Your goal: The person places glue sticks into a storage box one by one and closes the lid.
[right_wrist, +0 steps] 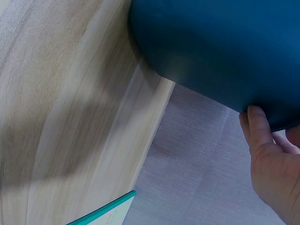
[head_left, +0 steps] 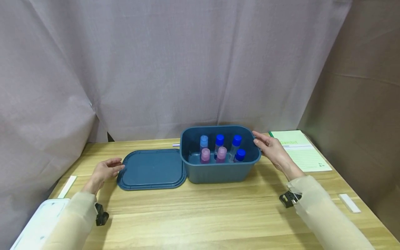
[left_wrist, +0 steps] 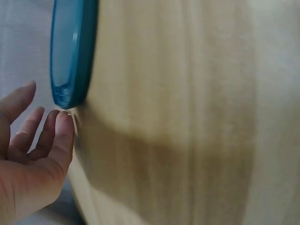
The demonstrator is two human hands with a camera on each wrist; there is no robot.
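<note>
A dark blue bin (head_left: 218, 172) stands open at the middle of the wooden table. Several small bottles (head_left: 221, 148) with blue and pink caps stand upright inside it. Its flat lid (head_left: 152, 169) lies on the table just left of it. My left hand (head_left: 106, 170) hovers at the lid's left edge with relaxed fingers; in the left wrist view the fingertips (left_wrist: 63, 124) sit just short of the lid's corner (left_wrist: 70, 56). My right hand (head_left: 271, 148) rests with straight fingers against the bin's right rim. In the right wrist view its thumb (right_wrist: 258, 126) touches the bin's wall (right_wrist: 220, 47).
A green notebook (head_left: 300, 150) lies at the table's back right. White strips lie at the right edge (head_left: 350, 203) and the left edge (head_left: 67, 186). A white object (head_left: 37, 225) sits at the front left corner. Grey curtain hangs behind.
</note>
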